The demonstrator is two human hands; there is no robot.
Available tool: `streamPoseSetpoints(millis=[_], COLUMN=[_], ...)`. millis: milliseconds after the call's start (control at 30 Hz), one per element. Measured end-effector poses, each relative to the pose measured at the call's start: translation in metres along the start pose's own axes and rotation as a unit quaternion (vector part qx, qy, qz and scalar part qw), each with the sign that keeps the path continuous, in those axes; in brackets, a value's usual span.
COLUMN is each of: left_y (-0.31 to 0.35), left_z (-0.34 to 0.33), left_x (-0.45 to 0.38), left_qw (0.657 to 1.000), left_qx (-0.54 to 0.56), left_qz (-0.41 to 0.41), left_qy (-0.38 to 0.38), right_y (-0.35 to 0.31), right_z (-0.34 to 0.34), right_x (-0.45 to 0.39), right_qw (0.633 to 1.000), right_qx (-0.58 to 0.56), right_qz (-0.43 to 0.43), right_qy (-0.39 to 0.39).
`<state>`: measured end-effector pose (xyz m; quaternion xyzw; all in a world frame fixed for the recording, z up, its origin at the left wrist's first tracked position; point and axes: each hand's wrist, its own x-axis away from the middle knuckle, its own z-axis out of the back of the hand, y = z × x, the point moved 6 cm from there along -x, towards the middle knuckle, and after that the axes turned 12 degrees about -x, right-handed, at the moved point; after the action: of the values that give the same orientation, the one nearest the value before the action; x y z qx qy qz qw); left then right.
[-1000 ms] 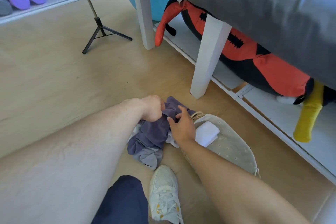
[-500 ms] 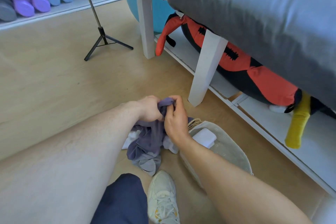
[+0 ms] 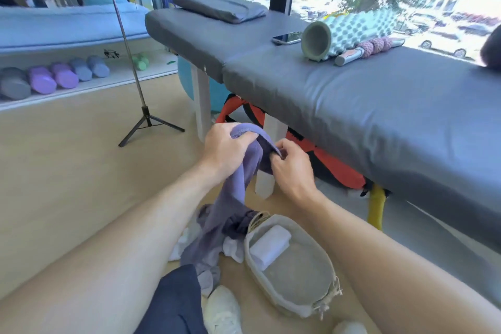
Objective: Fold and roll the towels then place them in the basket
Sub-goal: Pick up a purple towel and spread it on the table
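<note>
A purple towel [image 3: 233, 198] hangs from both hands above the floor, its lower end trailing into a heap of towels [image 3: 208, 249], purple and white, beside my shoe. My left hand [image 3: 225, 146] grips the towel's top edge. My right hand [image 3: 291, 165] pinches the same edge a little to the right. A pale fabric basket [image 3: 320, 293] stands on the floor to the right of the heap. One rolled white towel [image 3: 269, 245] lies inside it.
A grey padded massage table [image 3: 352, 100] stands just beyond my hands, with a phone [image 3: 287, 37], a foam roller [image 3: 344, 32] and a massage stick on top. A tripod stand [image 3: 146, 122] is on the floor at left. Dumbbells [image 3: 54, 77] line a low shelf. A red plush toy lies under the table.
Both hands have lifted the purple towel up from the heap on the floor. The view has risen, so the table top and window show now.
</note>
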<state>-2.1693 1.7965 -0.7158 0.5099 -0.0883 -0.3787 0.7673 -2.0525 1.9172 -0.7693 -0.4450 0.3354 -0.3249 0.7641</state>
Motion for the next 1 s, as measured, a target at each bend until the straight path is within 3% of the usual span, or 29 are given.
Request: streamPoseSetpoints(millis=[133,200,267,333,400,467,667,767,867,1000], left_y=[0.067,0.093,0.113,0.129,0.157,0.19,0.254,0.267,0.277,0.286], left_z=[0.015,0.021,0.024,0.021,0.005,-0.016,-0.067,-0.083,-0.1,-0.124], left_x=[0.01,0.005,-0.002,-0.002,0.014,0.031,0.069,0.075,0.077,0.072], left_qw=[0.995,0.993,0.997,0.984,0.947,0.924,0.883,0.875,0.866,0.91], left_qx=[0.084,0.104,0.028,-0.118,-0.19,-0.157,-0.099,-0.115,-0.115,-0.035], left_qz=[-0.042,-0.056,-0.061,-0.063,-0.11,-0.158,-0.28,-0.31,-0.311,-0.225], left_qy=[0.026,0.013,-0.03,-0.117,-0.237,-0.312,-0.364,-0.355,-0.375,-0.346], right_y=[-0.012,-0.024,-0.048,-0.082,-0.118,-0.144,-0.164,-0.151,-0.131,-0.105], right_z=[0.037,0.06,0.094,0.132,0.159,0.176,0.237,0.264,0.287,0.303], right_x=[0.01,0.018,0.026,0.038,0.052,0.065,0.093,0.1,0.107,0.124], right_qw=[0.99,0.959,0.92,0.917,0.932,0.95,0.97,0.989,0.998,0.993], right_qx=[-0.129,-0.269,-0.366,-0.348,-0.292,-0.224,-0.116,-0.023,-0.05,-0.048], right_qz=[-0.057,-0.076,-0.052,0.011,0.089,0.135,0.15,0.096,-0.011,-0.098], right_qy=[-0.003,0.046,0.128,0.193,0.195,0.171,0.151,0.112,0.045,-0.049])
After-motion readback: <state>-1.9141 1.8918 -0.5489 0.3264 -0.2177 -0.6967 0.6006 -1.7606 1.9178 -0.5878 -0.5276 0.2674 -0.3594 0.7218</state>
